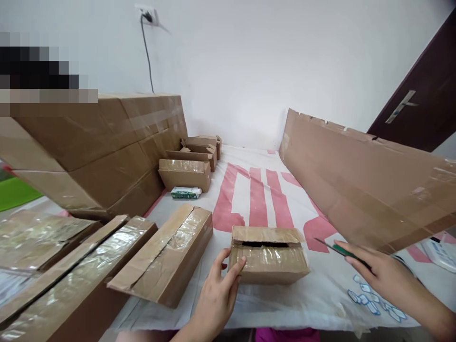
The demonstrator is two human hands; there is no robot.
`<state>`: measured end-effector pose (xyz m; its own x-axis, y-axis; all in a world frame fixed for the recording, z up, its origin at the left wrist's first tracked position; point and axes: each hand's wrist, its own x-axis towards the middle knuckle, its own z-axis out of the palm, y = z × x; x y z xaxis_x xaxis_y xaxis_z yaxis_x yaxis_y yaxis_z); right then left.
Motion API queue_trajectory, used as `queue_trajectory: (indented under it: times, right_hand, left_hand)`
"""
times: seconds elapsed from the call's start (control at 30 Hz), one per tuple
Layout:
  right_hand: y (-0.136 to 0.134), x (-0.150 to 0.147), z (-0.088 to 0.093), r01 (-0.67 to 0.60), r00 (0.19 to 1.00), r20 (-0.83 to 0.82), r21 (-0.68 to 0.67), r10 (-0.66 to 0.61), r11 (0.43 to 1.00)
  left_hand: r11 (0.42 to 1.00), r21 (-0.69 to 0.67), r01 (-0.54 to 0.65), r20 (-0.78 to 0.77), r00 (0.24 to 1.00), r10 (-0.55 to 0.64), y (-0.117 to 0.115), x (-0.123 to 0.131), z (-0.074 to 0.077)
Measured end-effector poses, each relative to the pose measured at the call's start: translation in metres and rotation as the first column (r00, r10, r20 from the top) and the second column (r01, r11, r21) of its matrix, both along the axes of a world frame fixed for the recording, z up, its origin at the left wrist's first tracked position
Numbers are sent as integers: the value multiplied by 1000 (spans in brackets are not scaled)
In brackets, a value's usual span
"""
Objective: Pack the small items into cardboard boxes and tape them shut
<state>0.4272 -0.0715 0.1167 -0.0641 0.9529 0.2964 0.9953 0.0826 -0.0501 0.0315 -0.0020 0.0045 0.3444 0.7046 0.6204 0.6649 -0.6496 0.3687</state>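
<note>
Cardboard small box [268,256] sits on desk [320,294], long axis left-right, slit on top; left hand [217,297] fingers loosely spread against its left end; right hand [381,273], apart to its right, grips green-handled cutter [338,250]

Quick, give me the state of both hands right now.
Left hand: open, fingers resting against the near side of the small cardboard box.
Right hand: closed on a green-handled cutter, blade pointing toward the box.
</note>
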Motion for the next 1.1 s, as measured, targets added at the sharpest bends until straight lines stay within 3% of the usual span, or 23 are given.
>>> queue_trajectory:
  times: [0.07,0.17,0.27,0.37,0.5,0.57,0.67,0.83,0.93,1.03,1.1]
  right_hand:
    - [2,8,-16,33,997,-74,-41,-36,999]
    - [7,4,-59,76,986,-141,-79,-87,994]
    - [12,-13,-102,27,985,-161,-169,-55,985]
    - [16,-30,-123,-40,984,-177,-222,0,974]
    - [23,-43,-115,-98,951,-302,-104,63,990]
    - [26,-49,-105,-64,901,-429,15,64,998]
    - [23,-58,-94,-45,819,-567,84,85,995]
    - [13,-55,-92,-230,755,-608,107,246,967]
    - [11,-46,-94,-336,758,-575,60,307,940]
    - [10,-42,-94,-361,779,-522,77,346,929]
    - [9,-45,-93,-362,790,-501,81,352,929]
  left_hand:
    - [1000,-14,10,18,1000,-10,-1,-1,-2]
    - [996,-86,12,100,995,-3,-5,-3,-7]
    - [979,-204,19,216,976,26,-9,-5,-11]
    - [951,-305,45,288,957,47,-11,-8,-10]
    - [936,-330,125,379,925,10,-11,-11,-10]
    - [931,-332,150,399,917,-6,-11,-11,-12]
    - [927,-330,179,424,906,-24,-14,-12,-14]
    - [926,-293,239,483,872,-72,-18,-13,-21]
    - [914,-362,181,549,834,53,-13,-13,-31]
    - [862,-494,114,563,797,217,-5,-14,-38]
    - [856,-493,155,585,787,195,-3,-17,-36]
